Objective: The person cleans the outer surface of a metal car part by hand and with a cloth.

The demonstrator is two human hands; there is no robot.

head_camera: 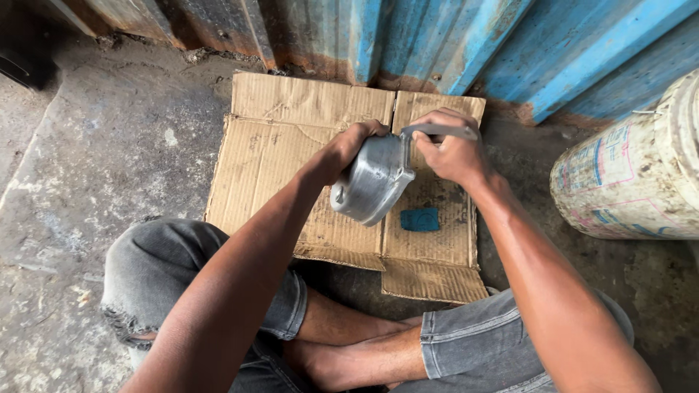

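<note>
1. Your left hand (349, 149) grips the rounded grey metal casting (371, 182) from behind, held in the air above the cardboard (291, 138).
2. Your right hand (451, 153) is closed on a flat metal tool (440, 131) laid against its top edge.
3. The casting looks rigid, fairly heavy and smooth; hold it by the rim.
4. Beyond: a blue pad (420, 219), a grimy bucket (633, 182), a rusty blue corrugated wall (437, 36).

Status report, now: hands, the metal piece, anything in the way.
Left hand grips grey metal casting, held above the cardboard. Right hand holds flat metal tool at its top edge. Blue pad lies below; nothing blocking.
</note>
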